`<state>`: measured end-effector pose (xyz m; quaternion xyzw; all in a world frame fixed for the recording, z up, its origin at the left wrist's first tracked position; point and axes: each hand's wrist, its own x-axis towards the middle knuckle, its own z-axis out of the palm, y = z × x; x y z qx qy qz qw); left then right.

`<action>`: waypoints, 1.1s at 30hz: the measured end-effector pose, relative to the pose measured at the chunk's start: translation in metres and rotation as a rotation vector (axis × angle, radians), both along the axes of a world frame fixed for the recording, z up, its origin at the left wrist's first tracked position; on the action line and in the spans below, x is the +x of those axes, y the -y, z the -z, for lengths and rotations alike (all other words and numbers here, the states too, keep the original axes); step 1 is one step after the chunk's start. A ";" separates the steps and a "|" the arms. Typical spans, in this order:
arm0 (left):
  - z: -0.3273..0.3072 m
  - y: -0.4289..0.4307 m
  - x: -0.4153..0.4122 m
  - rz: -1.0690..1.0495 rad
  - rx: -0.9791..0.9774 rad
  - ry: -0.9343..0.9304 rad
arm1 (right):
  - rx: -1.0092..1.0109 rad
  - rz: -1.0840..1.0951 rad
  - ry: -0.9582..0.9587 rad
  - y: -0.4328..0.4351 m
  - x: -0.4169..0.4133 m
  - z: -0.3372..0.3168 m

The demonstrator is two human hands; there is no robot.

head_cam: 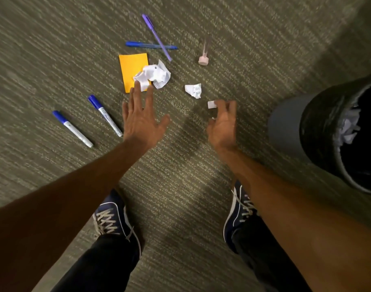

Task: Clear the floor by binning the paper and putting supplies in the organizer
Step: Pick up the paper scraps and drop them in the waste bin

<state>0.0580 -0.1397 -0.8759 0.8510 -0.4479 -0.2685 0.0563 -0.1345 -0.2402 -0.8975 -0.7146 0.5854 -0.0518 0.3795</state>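
Bare left hand spreads wide, fingertips over the big crumpled white paper ball on the carpet; right hand pinches a small white paper scrap near the grey lined bin.

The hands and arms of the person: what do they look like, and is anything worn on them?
Both arms are bare from the lower edge of the picture to the wrist; no sleeves show. The left hand and the right hand wear no gloves, and no watch, ring or bracelet can be seen. Lower down, the person wears dark trousers and dark blue shoes with white laces and white trim.
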 end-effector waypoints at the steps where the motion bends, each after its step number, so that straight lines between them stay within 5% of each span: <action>1: 0.000 0.002 0.003 0.001 -0.001 -0.001 | -0.030 0.010 0.054 0.005 0.001 0.003; 12: 0.008 0.044 0.035 0.014 -0.003 -0.015 | -0.156 -0.439 -0.266 0.030 0.011 0.008; 23: 0.005 0.052 0.033 0.031 0.041 -0.039 | -0.137 -0.409 -0.031 0.035 0.029 -0.014; 33: 0.019 0.073 0.044 0.250 0.114 0.121 | -0.084 -0.671 -0.254 0.057 0.054 0.016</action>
